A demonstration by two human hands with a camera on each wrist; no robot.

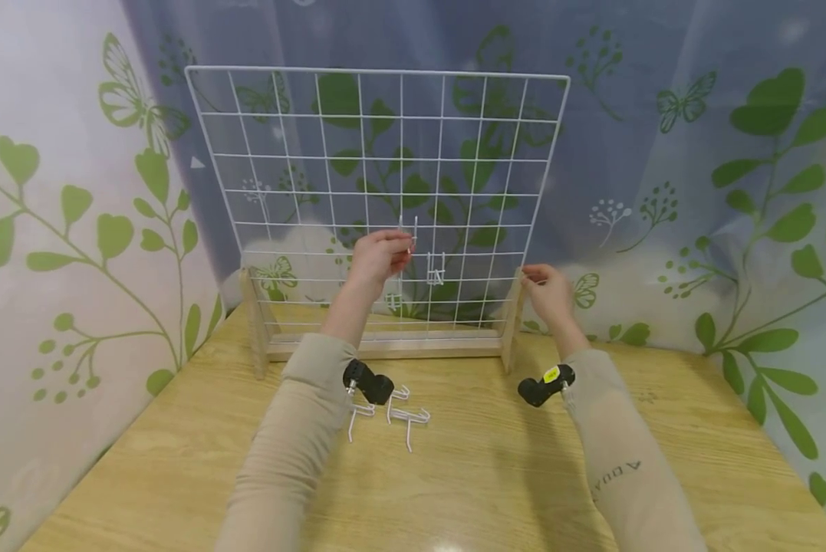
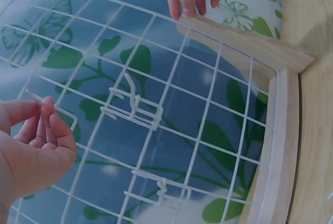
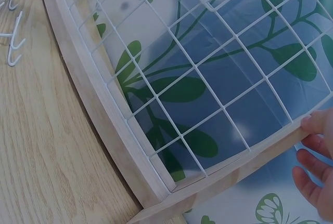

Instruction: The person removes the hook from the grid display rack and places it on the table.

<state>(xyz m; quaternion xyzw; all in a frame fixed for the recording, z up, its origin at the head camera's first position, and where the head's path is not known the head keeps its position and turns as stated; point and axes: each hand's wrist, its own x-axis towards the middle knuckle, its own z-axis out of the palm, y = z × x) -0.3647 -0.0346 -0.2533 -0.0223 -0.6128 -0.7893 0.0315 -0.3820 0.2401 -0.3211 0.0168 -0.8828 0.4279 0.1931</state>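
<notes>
My left hand (image 1: pixel 383 257) pinches a white wire hook (image 1: pixel 416 228) between thumb and fingertips, in front of the middle of a white wire grid (image 1: pixel 378 70). In the left wrist view the hook's tip sticks out past the fingertips, and its bent wire lies against the grid. My right hand (image 1: pixel 549 295) holds the top of the right wooden upright (image 1: pixel 514 326) of the grid's stand, thumb and fingers at its end. Two hooks hang on the grid: one (image 1: pixel 436 276) right of the left hand, another (image 1: pixel 394 301) lower, below that hand.
Several loose white hooks (image 1: pixel 409 416) lie on the wooden table (image 1: pixel 468 468) in front of the stand, near the left forearm. The stand's base bar (image 1: pixel 385 351) runs between its two uprights. A leaf-patterned curtain (image 1: pixel 633 115) hangs behind the grid.
</notes>
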